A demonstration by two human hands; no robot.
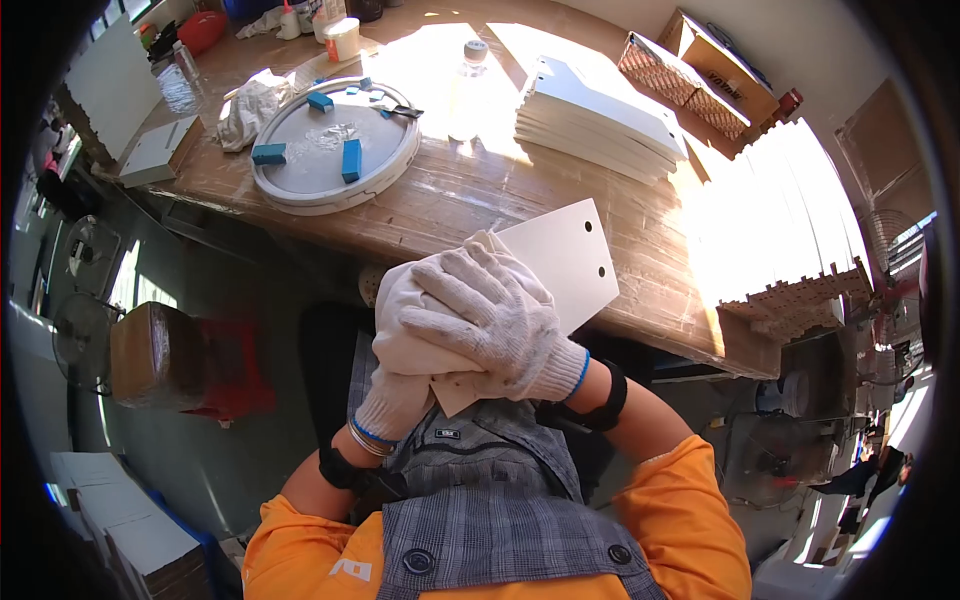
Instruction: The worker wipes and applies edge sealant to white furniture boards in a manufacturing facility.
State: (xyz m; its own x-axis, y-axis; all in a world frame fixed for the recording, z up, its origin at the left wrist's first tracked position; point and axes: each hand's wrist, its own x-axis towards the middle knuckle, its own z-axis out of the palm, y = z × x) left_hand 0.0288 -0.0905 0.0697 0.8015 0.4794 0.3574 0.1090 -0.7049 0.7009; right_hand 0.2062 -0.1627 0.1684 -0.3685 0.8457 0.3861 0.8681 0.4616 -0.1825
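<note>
Both my hands wear white knit gloves. My left hand (400,395) holds a flat white panel (572,265) with two small holes from underneath, close to my chest. My right hand (495,320) lies on top of the panel and presses a folded white cloth (402,300) against its surface. The panel's far corner reaches over the front edge of the wooden table (480,195). The near part of the panel is hidden under my hands.
A stack of similar white panels (595,120) lies on the table, a clear plastic bottle (466,85) beside it. To the left stands a round grey tray (335,150) with blue blocks, and a crumpled rag (250,105). Cardboard boxes (700,70) sit at the far right. A red stool (215,365) stands below left.
</note>
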